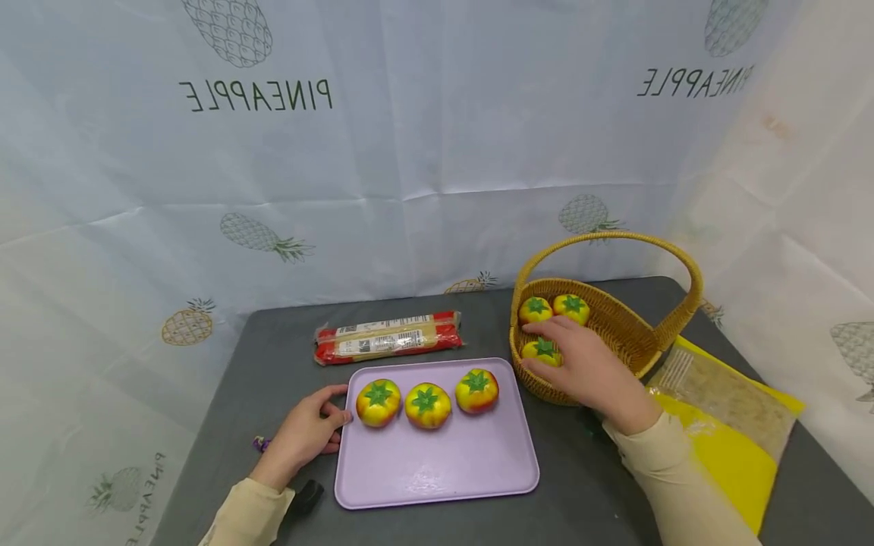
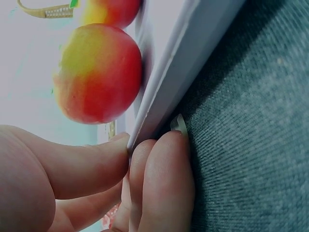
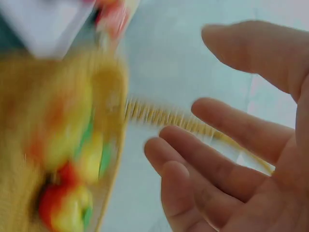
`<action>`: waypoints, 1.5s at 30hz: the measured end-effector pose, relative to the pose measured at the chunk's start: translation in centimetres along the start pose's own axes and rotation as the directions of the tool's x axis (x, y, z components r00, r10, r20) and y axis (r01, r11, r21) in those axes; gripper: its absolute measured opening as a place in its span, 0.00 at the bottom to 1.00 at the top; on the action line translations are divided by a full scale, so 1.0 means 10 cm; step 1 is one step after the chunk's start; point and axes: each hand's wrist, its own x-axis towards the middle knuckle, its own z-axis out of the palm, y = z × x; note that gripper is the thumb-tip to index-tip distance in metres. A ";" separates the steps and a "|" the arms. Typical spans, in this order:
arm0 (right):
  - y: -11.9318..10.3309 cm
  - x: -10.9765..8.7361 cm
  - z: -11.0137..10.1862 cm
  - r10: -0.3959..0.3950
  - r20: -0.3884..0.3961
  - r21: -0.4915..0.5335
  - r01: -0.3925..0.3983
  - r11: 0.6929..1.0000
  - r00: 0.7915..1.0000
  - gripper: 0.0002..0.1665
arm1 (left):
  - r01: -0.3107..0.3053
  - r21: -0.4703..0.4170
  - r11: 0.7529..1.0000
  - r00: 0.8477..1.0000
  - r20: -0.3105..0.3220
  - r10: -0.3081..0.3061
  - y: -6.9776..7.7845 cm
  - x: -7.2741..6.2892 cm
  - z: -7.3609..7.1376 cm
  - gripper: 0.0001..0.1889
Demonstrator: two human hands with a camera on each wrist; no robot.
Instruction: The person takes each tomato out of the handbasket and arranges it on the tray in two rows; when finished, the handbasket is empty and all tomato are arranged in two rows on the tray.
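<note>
A lilac tray [image 1: 437,474] bears three yellow-red, persimmon-like fruits [image 1: 427,406] with green leafy tops, in a row along its far half. My left hand [image 1: 303,434] pinches the tray's left rim; the left wrist view has the thumb [image 2: 91,162] above the edge and curled fingers below it. Over the wicker basket [image 1: 624,330], my right hand [image 1: 590,368] spreads its fingers with nothing held. Three similar fruits [image 1: 571,307] lie inside the basket, one partly hidden by this hand. In the right wrist view, the fingers and thumb stand apart beside the blurred basket fruits [image 3: 65,205].
A red-ended clear packet [image 1: 389,337] lies behind the tray. The basket's tall arched handle [image 1: 608,236] rises behind my right hand. Right of the basket is a yellow package [image 1: 730,447], partly under my sleeve. A pineapple-print curtain [image 1: 410,152] hangs behind the dark table [image 1: 259,379].
</note>
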 end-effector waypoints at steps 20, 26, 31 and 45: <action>1.02 0.48 -0.20 0.282 0.098 0.027 -0.286 0.958 0.954 0.45 | 0.031 -0.025 0.999 0.999 0.005 -0.031 0.06 -0.03 -0.02 0.31; 1.03 0.56 -0.17 0.333 0.138 0.035 -0.340 0.940 0.933 0.47 | 0.035 -0.024 0.999 0.999 0.005 -0.035 0.08 -0.03 -0.05 0.31; 1.05 0.58 -0.11 0.337 0.141 0.022 -0.343 0.939 0.931 0.47 | 0.051 -0.034 0.998 0.999 0.018 -0.050 0.08 -0.04 -0.07 0.31; 1.16 0.60 -0.01 0.357 0.121 0.027 -0.363 0.932 0.926 0.48 | 0.039 -0.067 0.997 0.999 0.007 -0.038 0.03 -0.01 -0.06 0.30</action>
